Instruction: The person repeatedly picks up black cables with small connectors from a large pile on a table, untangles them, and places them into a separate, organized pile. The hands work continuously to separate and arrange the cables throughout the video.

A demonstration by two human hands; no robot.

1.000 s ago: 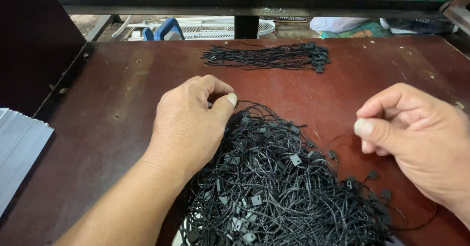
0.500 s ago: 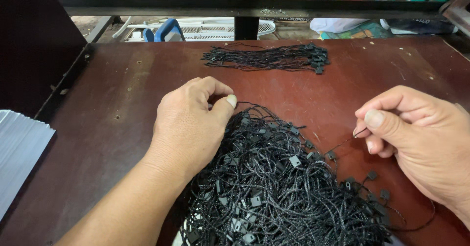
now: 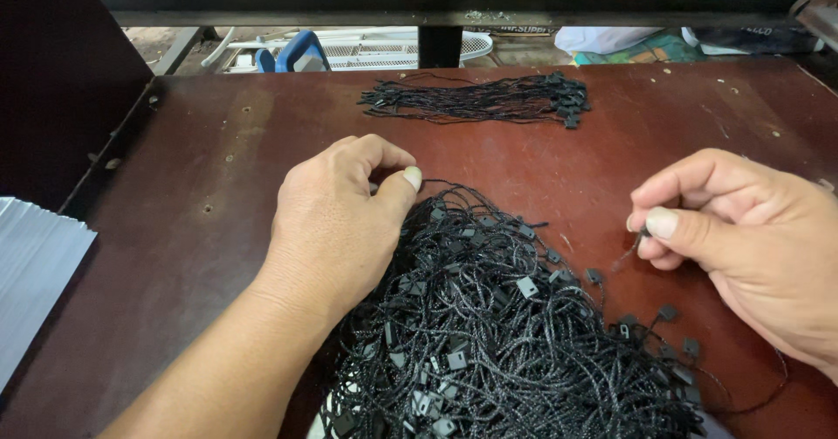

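I see a dark reddish-brown table [image 3: 218, 168]. On it lies a heap [image 3: 497, 334] of black cords with small dark grey tags, and beyond the heap a black bundle [image 3: 476, 100]. Left of the table a pale grey ribbed stack [image 3: 30, 273]; past its far edge, something blue [image 3: 297, 53].

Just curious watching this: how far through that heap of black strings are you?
Done: a small straightened bundle lies at the table's far side. In hand: the right hand pinches one string, the left hand rests on the tangled pile. Left: that pile, far bigger than the bundle.
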